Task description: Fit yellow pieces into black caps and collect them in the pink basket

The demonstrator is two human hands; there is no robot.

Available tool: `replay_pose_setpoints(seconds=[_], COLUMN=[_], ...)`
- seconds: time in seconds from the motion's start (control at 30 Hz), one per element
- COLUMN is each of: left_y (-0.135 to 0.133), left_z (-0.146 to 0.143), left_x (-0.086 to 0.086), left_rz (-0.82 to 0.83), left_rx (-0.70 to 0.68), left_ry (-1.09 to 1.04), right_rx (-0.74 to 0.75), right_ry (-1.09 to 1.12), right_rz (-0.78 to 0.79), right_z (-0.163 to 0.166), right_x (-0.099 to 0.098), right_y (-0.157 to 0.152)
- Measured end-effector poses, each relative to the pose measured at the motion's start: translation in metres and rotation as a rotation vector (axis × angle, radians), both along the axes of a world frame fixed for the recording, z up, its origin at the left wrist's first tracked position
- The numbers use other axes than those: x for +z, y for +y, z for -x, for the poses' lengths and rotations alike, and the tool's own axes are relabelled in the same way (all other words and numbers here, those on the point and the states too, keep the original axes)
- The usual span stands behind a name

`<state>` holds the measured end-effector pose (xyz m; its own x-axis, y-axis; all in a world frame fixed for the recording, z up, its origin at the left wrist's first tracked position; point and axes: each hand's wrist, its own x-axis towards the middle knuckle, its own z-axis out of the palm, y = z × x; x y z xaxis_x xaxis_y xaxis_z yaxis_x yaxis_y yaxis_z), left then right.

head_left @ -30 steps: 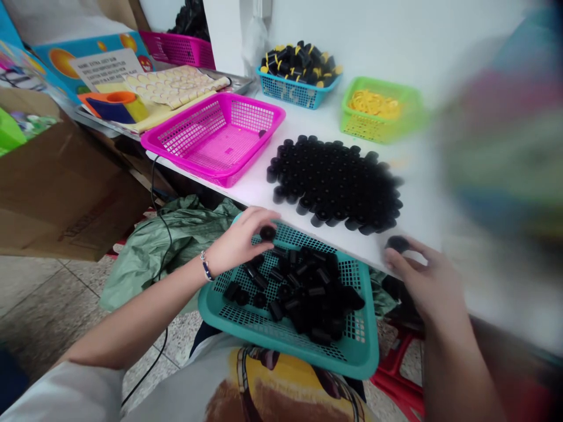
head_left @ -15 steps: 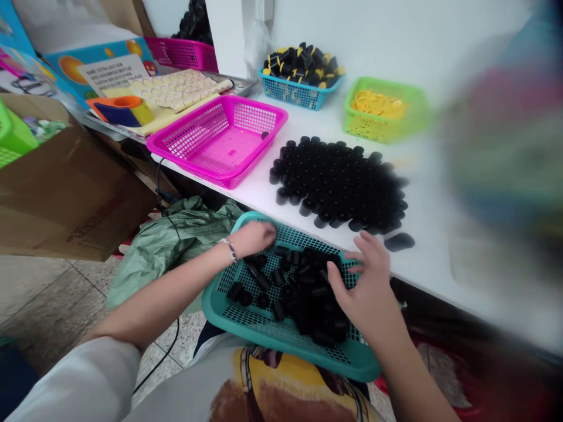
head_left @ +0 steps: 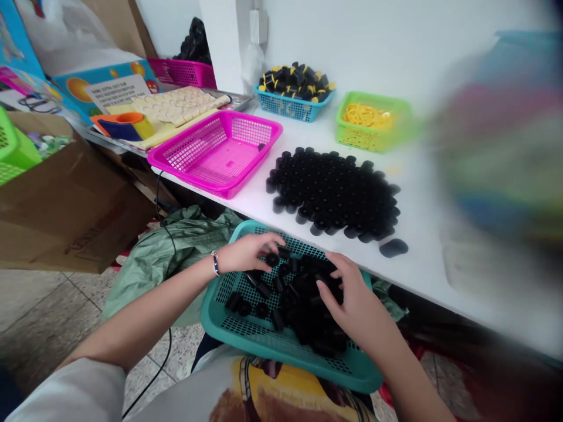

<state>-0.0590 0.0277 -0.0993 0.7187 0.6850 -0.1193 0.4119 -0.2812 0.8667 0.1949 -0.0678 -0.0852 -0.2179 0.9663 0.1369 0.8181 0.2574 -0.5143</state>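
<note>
On my lap rests a teal basket (head_left: 290, 349) with a heap of small black plastic cylinders (head_left: 308, 305) lying in it at odd angles. My left hand (head_left: 246, 253) is over its far left part, thumb and fingers curved around one black cylinder (head_left: 271, 259). Above the right part of the heap is my right hand (head_left: 352, 290), thumb and fingers apart; its fingertips are close to the pieces, and I cannot tell whether they touch. On the white table beyond, a dense block of black cylinders (head_left: 334, 190) stands upright, with one dark piece (head_left: 393, 248) apart at its near right corner.
A pink basket (head_left: 215, 190) holds one small dark piece. Behind are a blue basket (head_left: 290, 108) of black-and-yellow pieces and a green basket (head_left: 373, 140) of yellow parts. A cardboard box (head_left: 65, 217) stands left. Something blurred blocks the right side.
My left hand has gone from closed fingers at the basket's far rim to curving around a black cylinder. My right hand has moved left and down over the heap. The view has tilted slightly.
</note>
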Motion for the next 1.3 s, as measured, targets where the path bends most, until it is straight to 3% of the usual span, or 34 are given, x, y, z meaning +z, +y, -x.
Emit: replay_pose_setpoints(seconds=[0.2,0.4,0.5,0.67,0.83,1.0,1.3], left_y=[-0.002,-0.003,-0.009,-0.015,-0.024,-0.038,-0.044], left_z=[0.004,0.023,0.022,0.017,0.015,0.014,0.014], left_x=[0.014,-0.003,-0.011,-0.007,-0.009,-0.01,-0.014], left_rz=[-0.247,-0.483,-0.527,-0.685,-0.703,-0.805,-0.819], left_rx=[0.064,-0.049,-0.121,-0.018,-0.027,0.089,-0.055], left_ry=[0.005,0.697,0.853,0.862,0.886,0.887,0.817], right_rx=[0.038,0.092,0.124,0.153,0.167,0.183,0.211], right_ry=[-0.05,-0.066,-0.108,-0.138,-0.141,-0.147,-0.152], right_rz=[0.093,0.07,0.06,0.052,0.052,0.063,0.059], right_z=[0.007,0.012,0.012,0.011,0.01,0.01,0.011], right_x=[-0.001,0.0,-0.003,-0.009,-0.012,-0.013,-0.02], right_y=[-0.003,-0.004,-0.004,-0.005,-0.007,-0.008,-0.009])
